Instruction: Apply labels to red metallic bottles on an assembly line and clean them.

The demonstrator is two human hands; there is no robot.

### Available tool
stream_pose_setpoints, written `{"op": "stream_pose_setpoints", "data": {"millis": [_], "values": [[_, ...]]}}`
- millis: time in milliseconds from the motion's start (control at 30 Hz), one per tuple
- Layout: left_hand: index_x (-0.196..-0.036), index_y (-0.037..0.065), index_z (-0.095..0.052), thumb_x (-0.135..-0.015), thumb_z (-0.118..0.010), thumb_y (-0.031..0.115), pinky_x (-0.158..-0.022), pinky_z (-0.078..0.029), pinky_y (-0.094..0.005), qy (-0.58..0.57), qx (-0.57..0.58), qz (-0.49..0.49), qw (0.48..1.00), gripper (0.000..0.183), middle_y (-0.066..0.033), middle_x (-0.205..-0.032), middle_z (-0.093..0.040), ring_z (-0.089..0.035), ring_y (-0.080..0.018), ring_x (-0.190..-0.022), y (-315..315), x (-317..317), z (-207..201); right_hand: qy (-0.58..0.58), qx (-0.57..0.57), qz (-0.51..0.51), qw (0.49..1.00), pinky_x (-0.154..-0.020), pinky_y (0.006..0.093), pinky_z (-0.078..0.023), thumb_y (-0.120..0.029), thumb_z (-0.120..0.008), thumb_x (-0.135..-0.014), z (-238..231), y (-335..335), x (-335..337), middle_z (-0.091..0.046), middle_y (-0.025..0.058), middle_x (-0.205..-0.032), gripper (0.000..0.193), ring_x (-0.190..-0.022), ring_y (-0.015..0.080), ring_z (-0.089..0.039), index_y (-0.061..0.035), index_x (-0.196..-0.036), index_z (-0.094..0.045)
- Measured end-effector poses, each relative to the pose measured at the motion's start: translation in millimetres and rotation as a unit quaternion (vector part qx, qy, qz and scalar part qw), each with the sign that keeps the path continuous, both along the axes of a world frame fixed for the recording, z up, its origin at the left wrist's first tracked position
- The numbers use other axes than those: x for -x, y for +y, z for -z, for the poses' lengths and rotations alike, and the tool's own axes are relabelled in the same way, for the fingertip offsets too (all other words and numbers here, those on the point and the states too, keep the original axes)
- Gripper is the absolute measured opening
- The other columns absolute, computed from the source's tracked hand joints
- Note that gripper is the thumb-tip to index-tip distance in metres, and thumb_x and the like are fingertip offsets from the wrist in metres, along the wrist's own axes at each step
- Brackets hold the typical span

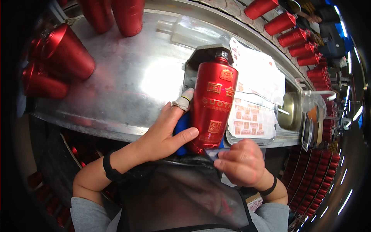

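A shiny red bottle (213,89) with gold markings lies tilted on a dark stand with blue padding (182,127), its grey neck pointing away from me. My left hand (167,129) grips its left side, thumb on the front and fingers along the edge. A whitish cover with a yellow band wraps one finger of that hand. By the bottle's base, my right hand (243,160) pinches a small, flat, bluish see-through piece (211,154). One edge of this piece meets the lower rim of the bottle; whether it is film or a scraper I cannot tell.
Printed label sheets (251,116) lie right of the bottle on the metal table (116,77). More red bottles (71,50) stand at the left and far left. Beyond the table's far edge runs a row of red bottles (291,37). A sink (290,112) with a tap is at the right.
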State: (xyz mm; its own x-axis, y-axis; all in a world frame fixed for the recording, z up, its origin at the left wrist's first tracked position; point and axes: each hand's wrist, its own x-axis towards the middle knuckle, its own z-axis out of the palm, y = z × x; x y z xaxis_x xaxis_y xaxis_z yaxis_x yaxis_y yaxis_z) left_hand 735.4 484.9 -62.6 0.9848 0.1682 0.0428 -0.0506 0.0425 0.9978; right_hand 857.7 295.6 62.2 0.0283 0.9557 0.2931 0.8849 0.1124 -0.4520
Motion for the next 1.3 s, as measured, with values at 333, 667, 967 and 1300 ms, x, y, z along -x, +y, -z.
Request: {"op": "stream_pose_setpoints", "data": {"millis": [333, 667, 967, 1300], "values": [[-0.154, -0.004, -0.023, -0.097, -0.058, 0.032, -0.118, -0.020, -0.0437, -0.012, 0.009, -0.014, 1.000, 0.075, -0.0226, -0.154, -0.034, -0.032, -0.0368, -0.142, -0.5, 3.8, -3.0, -0.038, -0.018, -0.026, 0.999, -0.064, 0.0314, -0.044, -0.013, -0.076, -0.066, 2.7, 26.6, 16.6, -0.061, 0.0026, -0.089, 0.022, -0.078, 0.0181, -0.057, -0.0085, -0.087, -0.070], [-0.152, -0.007, -0.024, -0.095, -0.062, 0.035, -0.117, -0.022, -0.0453, -0.001, -0.031, -0.017, 0.999, 0.080, -0.0247, -0.153, -0.035, -0.033, -0.0397, -0.140, -2.1, 1.6, -8.3, 0.035, -0.028, 0.031, 0.999, -0.065, 0.0358, -0.048, -0.010, -0.074, -0.061, 15.1, -9.1, -1.4, -0.068, 0.0054, -0.093, 0.034, -0.074, 0.0223, -0.061, -0.0072, -0.095, -0.074], [-0.150, 0.000, -0.036, -0.088, -0.068, 0.039, -0.115, -0.016, -0.0609, -0.036, -0.227, -0.020, 0.973, 0.080, -0.0248, -0.158, -0.028, -0.023, -0.0456, -0.146, 2.5, 14.3, -11.3, 0.295, -0.064, 0.387, 0.871, -0.065, 0.0233, -0.045, -0.009, -0.079, -0.083, 40.1, -25.8, -6.3, -0.060, 0.0018, -0.083, 0.027, -0.075, 0.0080, -0.056, -0.0036, -0.096, -0.056], [-0.112, 0.028, -0.075, -0.094, -0.055, 0.054, -0.106, -0.014, -0.0732, -0.138, -0.461, -0.036, 0.876, 0.037, -0.0246, -0.161, -0.022, -0.019, -0.0542, -0.143, 8.8, -9.1, -23.7, 0.359, -0.073, 0.372, 0.853, -0.067, 0.0214, -0.047, -0.005, -0.076, -0.086, 43.4, -26.1, -2.7, -0.061, 0.0029, -0.089, 0.024, -0.077, 0.0074, -0.058, -0.0017, -0.098, -0.055]]}}
